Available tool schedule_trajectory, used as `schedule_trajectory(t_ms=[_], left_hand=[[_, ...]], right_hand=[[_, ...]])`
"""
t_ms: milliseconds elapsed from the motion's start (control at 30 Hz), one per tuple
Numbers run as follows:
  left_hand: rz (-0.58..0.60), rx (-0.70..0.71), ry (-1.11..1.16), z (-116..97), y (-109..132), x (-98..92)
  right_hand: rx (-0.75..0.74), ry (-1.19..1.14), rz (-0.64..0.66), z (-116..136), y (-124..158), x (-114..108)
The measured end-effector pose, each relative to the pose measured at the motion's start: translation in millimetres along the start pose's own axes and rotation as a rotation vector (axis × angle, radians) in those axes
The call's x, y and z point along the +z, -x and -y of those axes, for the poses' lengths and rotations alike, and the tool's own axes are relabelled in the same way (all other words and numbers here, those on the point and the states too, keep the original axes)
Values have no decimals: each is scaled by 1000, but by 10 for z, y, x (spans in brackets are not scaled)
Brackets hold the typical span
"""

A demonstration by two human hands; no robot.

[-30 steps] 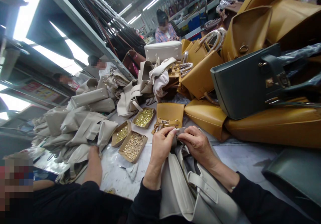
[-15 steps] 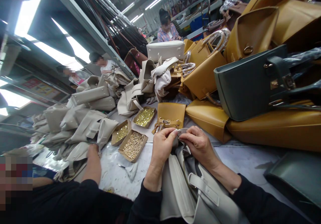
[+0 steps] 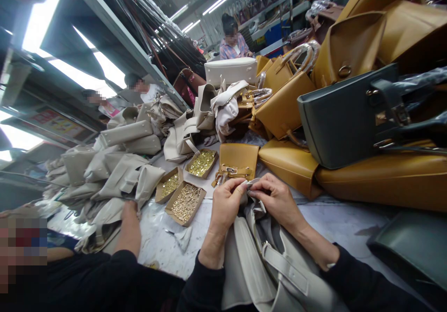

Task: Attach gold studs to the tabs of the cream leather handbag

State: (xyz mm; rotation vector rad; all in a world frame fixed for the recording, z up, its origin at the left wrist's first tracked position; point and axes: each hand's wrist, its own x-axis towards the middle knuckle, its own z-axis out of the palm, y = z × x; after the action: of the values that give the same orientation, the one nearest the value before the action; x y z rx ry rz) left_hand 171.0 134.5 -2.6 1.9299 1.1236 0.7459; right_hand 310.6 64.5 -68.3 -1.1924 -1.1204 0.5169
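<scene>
Both hands (image 3: 249,195) pinch beige bag (image 3: 265,261) top — w/ fingertips.

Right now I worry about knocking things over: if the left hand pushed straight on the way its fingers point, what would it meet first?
Probably the mustard flap piece with its gold clasp, lying just beyond the left hand and the grey bag; depth is uncertain.

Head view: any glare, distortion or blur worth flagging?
Head view: ceiling light panels at upper left are blown out; wide-angle bending tilts the shelving and stretches the edges; both hands and the cream bag are sharp; faces are pixelated.
</scene>
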Motion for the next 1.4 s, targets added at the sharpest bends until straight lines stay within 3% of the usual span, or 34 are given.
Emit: schedule_trajectory(t_ms=[267,567,1000,1267,1400], left_hand=[[-4,13,11,-14,8,-3],[-37,-45,35,5,-18,18],[-33,-49,87,37,5,28],[-34,-41,101,49,22,46],[-49,-50,91,67,32,53]], right_hand=[[55,-88,-21,2,4,4],[233,-107,-53,30,13,61],[-40,25,-46,22,82,80],[59,-12,-74,-14,62,108],[22,86,-72,32,62,122]])
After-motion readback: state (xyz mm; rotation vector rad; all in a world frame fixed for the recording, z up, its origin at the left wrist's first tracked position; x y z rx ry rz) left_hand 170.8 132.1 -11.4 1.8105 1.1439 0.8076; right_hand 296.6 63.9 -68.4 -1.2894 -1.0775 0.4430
